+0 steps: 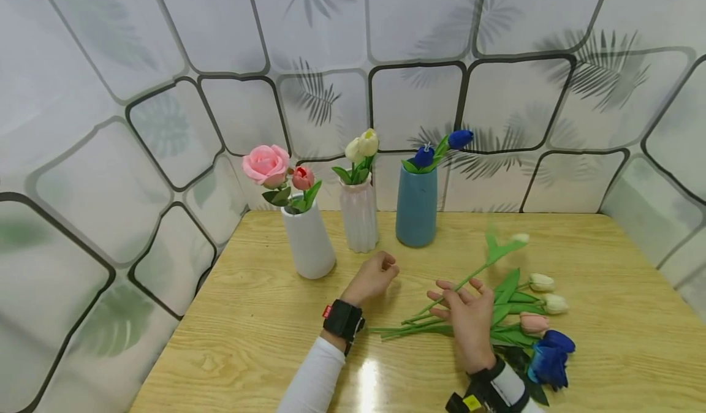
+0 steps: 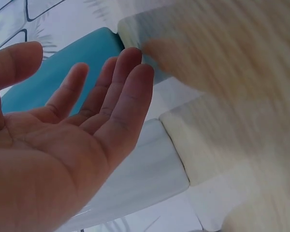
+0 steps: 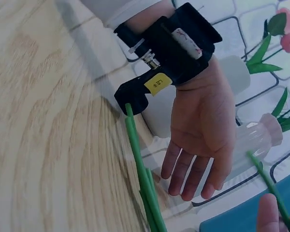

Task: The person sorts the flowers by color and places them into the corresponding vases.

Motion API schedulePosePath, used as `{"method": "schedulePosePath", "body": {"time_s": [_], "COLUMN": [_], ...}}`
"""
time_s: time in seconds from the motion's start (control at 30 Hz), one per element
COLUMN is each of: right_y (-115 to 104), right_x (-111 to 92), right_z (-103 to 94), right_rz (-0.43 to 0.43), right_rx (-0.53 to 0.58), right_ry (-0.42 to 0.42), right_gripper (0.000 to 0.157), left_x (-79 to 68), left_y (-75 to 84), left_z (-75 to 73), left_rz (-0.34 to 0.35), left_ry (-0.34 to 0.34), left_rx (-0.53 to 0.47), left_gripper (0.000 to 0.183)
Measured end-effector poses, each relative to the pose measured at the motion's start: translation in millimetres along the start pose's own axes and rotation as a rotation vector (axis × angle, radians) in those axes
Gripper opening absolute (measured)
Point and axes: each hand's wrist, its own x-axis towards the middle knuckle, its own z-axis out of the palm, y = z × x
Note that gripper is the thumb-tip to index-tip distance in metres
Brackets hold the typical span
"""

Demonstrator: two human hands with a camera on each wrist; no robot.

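Note:
My right hand [image 1: 467, 318] pinches the green stem of a white tulip [image 1: 520, 238] between thumb and fingers, its bloom tilted up to the right. In the right wrist view, part of that stem [image 3: 269, 183] rises from the fingertips at the lower right. Under and beside this hand lie more flowers: white tulips [image 1: 554, 304], a pink tulip [image 1: 534, 323] and a blue rose [image 1: 550, 361]. My left hand [image 1: 375, 275] hangs with loosely bent fingers and nothing in them, in front of the pale pink ribbed vase [image 1: 361, 220], which holds white tulips [image 1: 363, 146].
To the left stands a white vase [image 1: 310, 244] with a pink rose [image 1: 267, 165] and a pinkish-red flower [image 1: 303, 178]. A blue vase [image 1: 416, 208] with blue tulips [image 1: 459, 139] stands right of the ribbed one. Patterned cloth [image 1: 419, 106] backs the wooden table [image 1: 231, 339].

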Motion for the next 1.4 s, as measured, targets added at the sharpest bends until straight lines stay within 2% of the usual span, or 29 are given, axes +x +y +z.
{"method": "schedulePosePath", "body": {"time_s": [0.13, 0.2, 0.33, 0.43, 0.53, 0.7, 0.8, 0.9, 1.0, 1.17, 1.27, 1.4], "right_y": [0.3, 0.5, 1.0, 1.1, 0.3, -6.9, -15.0, -23.2, -30.4, -44.9, -55.5, -72.5], "right_x": [2.5, 3.2, 6.0, 8.6, 10.1, 8.4, 5.9, 3.2, 4.1, 17.7, 30.1, 44.7], "right_z": [-6.2, -8.9, -13.1, -16.0, -16.7, -10.1, -2.2, 7.6, 20.6, 46.6, 60.1, 78.1], "right_rz": [0.096, 0.123, 0.174, 0.205, 0.206, 0.164, 0.124, 0.039, -0.108, -0.431, -0.632, -0.806], "right_rx": [0.033, 0.038, 0.051, 0.057, 0.060, 0.147, 0.211, 0.218, 0.199, 0.112, 0.017, -0.085], "right_ry": [-0.064, -0.099, -0.142, -0.155, -0.144, -0.135, -0.145, -0.145, -0.135, -0.108, -0.096, -0.081], "right_gripper": [0.073, 0.075, 0.058, 0.052, 0.048, 0.028, 0.033, 0.038, 0.032, 0.018, 0.025, 0.029], "left_x": [1.2, 2.8, 6.5, 9.7, 14.2, 25.0, 33.7, 42.3, 49.4, 56.4, 59.2, 63.1], "left_y": [0.3, 0.4, 0.4, 1.3, 4.1, 9.4, 8.1, 5.0, 2.2, -2.0, -3.8, -6.3], "left_z": [-5.2, -7.8, -11.8, -13.8, -16.6, -26.1, -33.3, -39.6, -43.8, -47.0, -47.4, -46.3], "left_rz": [-0.025, -0.034, -0.043, -0.043, -0.041, -0.019, -0.003, 0.012, 0.016, 0.021, 0.030, 0.036], "left_ry": [0.079, 0.156, 0.348, 0.449, 0.503, 0.573, 0.594, 0.597, 0.586, 0.564, 0.562, 0.565], "left_rx": [-0.006, -0.024, -0.083, -0.115, -0.130, -0.133, -0.128, -0.125, -0.121, -0.120, -0.114, -0.098], "left_gripper": [0.038, 0.041, 0.053, 0.070, 0.083, 0.094, 0.101, 0.106, 0.108, 0.105, 0.100, 0.098]}}
